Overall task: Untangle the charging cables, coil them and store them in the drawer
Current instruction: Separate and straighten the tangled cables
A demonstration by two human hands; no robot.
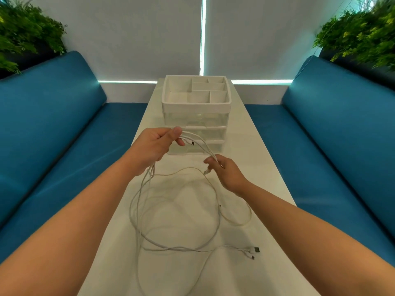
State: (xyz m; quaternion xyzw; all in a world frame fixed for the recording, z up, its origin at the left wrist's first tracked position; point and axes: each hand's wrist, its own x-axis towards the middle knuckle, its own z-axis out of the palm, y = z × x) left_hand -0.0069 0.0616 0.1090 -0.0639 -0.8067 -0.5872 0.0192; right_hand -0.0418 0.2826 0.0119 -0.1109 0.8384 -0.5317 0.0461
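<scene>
cables (pixel 177 212): white, thin, looped, tangled | held by both hands

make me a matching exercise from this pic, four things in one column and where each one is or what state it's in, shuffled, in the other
Things:
1. left hand
2. right hand
3. drawer organizer
4. USB plug

Places or states:
A. lying on the table, near right
B. pinching a cable end
C. at the table's far end, drawers shut
D. gripping a bunch of cables, raised

Pairs: 1-D, 2-B, 3-C, 4-A
</scene>
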